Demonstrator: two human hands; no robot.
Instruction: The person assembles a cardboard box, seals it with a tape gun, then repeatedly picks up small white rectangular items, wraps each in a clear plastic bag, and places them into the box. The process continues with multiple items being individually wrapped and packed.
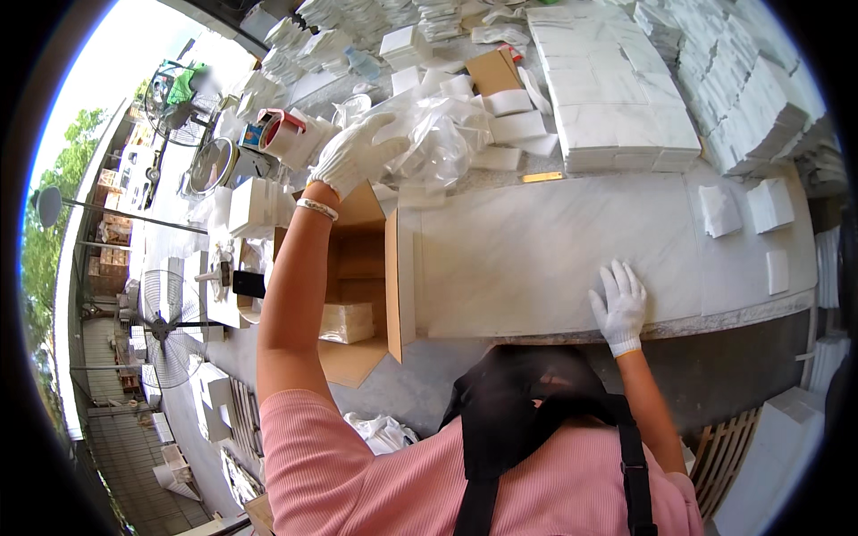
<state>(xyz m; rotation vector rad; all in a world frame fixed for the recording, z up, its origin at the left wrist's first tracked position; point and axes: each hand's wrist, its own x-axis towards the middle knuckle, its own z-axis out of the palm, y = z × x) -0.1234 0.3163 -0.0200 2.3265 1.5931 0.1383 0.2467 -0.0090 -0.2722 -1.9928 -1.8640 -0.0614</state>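
My left hand [353, 156], in a white knitted glove, reaches out over the far side of an open cardboard box [391, 286]. Its fingers are stretched out with the thumb apart, close to a heap of clear plastic wrap [438, 147]; whether they touch the plastic I cannot tell. Inside the box, near its front, sits a plastic-wrapped white stack [347, 322]. My right hand [618, 304], gloved the same way, lies flat with fingers spread on the pale marbled tabletop [536, 255], by its near edge.
Large marbled slabs [617, 98] lie stacked at the back, with tall piles of white tiles [742, 98] at the right. A yellow strip [542, 177] rests beside the slabs. Small white pieces [718, 211] lie on the right. A standing fan [163, 329] is at the left, near a dark phone [248, 283].
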